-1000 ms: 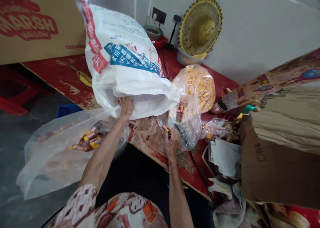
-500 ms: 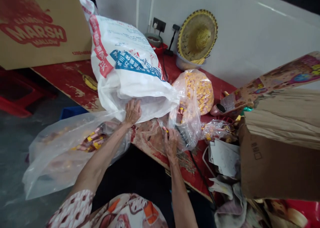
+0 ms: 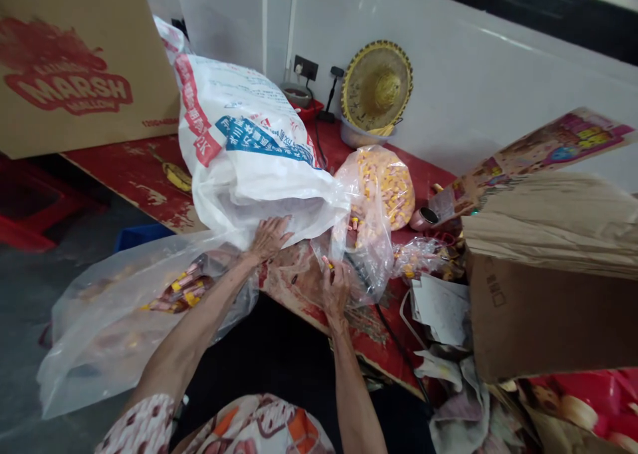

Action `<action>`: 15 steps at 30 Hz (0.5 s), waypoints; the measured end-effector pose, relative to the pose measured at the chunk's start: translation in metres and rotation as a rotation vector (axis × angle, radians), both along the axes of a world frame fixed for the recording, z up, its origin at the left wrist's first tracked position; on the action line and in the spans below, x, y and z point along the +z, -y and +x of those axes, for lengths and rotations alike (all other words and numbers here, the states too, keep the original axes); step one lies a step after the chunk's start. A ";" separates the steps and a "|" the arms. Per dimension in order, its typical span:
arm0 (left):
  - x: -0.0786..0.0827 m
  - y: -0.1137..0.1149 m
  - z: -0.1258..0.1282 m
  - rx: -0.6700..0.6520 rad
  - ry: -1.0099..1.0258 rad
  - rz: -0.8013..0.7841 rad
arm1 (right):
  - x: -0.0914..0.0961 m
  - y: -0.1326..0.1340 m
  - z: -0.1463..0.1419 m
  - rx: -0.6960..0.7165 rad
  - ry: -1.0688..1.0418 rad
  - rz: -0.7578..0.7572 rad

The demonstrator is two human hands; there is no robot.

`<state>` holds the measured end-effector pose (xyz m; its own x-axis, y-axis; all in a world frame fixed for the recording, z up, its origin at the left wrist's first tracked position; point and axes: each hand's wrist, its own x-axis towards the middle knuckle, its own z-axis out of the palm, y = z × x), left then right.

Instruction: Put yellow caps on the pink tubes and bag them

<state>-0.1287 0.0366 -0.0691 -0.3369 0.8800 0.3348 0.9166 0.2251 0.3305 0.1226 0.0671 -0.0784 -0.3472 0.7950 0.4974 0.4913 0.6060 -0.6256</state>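
- Near the middle of the frame, the left hand (image 3: pixel 269 238) lies open, fingers spread, at the lower edge of the mouth of a white printed sack (image 3: pixel 259 181).
- Just right of it and lower, the right hand (image 3: pixel 335 288) has its fingers curled closed on a small pink-and-yellow piece (image 3: pixel 327 262), which shows at the fingertips.
- The white sack fills the upper centre-left, its mouth gaping toward the bottom of the frame; its inside is too shaded to read.
- Right of centre, touching the sack's edge, sits a clear bag (image 3: pixel 379 244) full of similar pieces.
- At lower left, a long clear bag (image 3: pixel 94 367) passes behind the left forearm, more pieces gathered inside.
- Under the hands runs a worn red table (image 3: pixel 292 291), its paint scuffed.
- Toward the upper right of centre, a straw hat (image 3: pixel 377 85) leans upright in a basin (image 3: pixel 355 135).
- A printed carton (image 3: pixel 84 62) occupies the upper left; an opened cardboard box (image 3: pixel 553 321), the right side.
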 end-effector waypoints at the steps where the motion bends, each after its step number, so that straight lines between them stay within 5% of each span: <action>1: -0.001 -0.002 0.004 -0.037 -0.004 -0.036 | 0.001 -0.001 -0.001 0.021 0.016 -0.011; 4: -0.001 -0.011 0.014 -0.058 0.054 -0.086 | 0.002 -0.002 -0.004 0.050 0.009 -0.038; 10: -0.005 -0.010 0.034 -0.053 0.341 0.091 | -0.002 0.002 -0.009 -0.006 0.002 -0.053; 15: 0.005 -0.004 0.046 -0.150 0.219 -0.008 | -0.005 0.002 -0.008 -0.021 -0.019 -0.030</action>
